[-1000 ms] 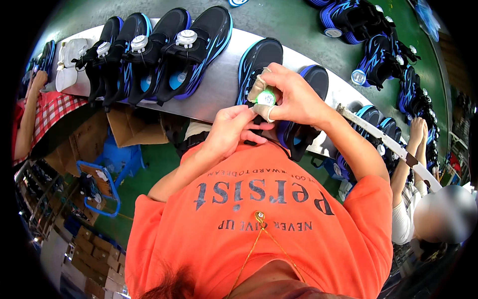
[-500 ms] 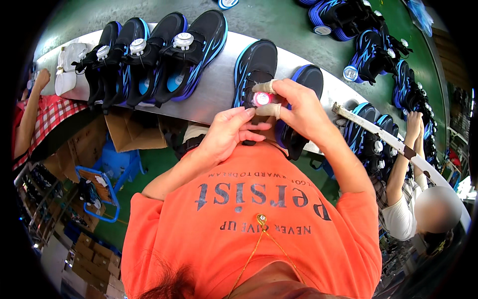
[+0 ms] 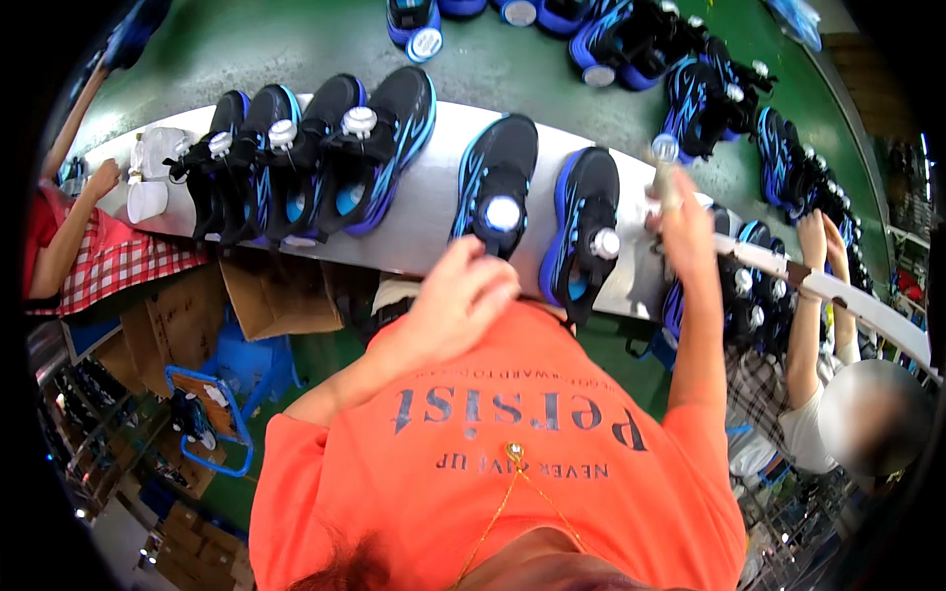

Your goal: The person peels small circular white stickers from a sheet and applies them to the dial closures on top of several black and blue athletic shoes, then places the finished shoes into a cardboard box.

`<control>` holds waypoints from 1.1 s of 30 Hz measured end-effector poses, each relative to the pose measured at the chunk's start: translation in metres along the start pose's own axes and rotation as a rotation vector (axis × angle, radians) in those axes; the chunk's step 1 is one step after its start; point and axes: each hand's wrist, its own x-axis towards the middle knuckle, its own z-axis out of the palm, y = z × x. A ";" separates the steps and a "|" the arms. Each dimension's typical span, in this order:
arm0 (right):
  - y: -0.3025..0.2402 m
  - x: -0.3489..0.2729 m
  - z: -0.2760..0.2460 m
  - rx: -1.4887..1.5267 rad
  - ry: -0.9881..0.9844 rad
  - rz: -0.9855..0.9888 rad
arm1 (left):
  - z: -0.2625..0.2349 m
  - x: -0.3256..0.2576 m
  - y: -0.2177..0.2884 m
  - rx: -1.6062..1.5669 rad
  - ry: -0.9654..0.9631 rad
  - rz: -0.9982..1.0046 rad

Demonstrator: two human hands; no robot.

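Observation:
A black running shoe [image 3: 501, 158] with blue and purple sides stands on the metal ledge, toe pointing away. Its round white dial [image 3: 503, 213] shines brightly. Close by its heel is my left hand [image 3: 461, 295], fingers loosely bent and apart, with nothing visible in them. Right of that shoe stands a second one [image 3: 589, 187], its white dial [image 3: 604, 243] facing up. My right hand [image 3: 682, 222] is off to the right of both shoes, over the ledge near the end of a white bar. Motion blurs its fingers, and covers show on some fingertips.
Several matching shoes [image 3: 389, 148] line the ledge [image 3: 414, 231] at left. More shoes [image 3: 695, 103] sit on the green surface [image 3: 286, 49] beyond. A worn white bar [image 3: 847, 295] slants at right. Co-workers' arms [image 3: 69, 236] show at left and right [image 3: 810, 305].
My right hand has left the first shoe's dial and swung right. The left hand has drawn back toward me. Red around the dial has given way to white.

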 end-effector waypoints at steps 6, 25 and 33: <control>0.044 -0.020 0.090 0.306 0.000 -0.018 | 0.038 0.035 0.006 0.546 -0.152 0.156; -0.221 0.241 0.182 -0.822 -0.064 -0.934 | -0.323 0.224 -0.214 1.133 0.261 0.050; -0.223 0.245 0.119 0.431 -0.341 -0.669 | -0.174 0.117 -0.005 0.438 0.245 0.438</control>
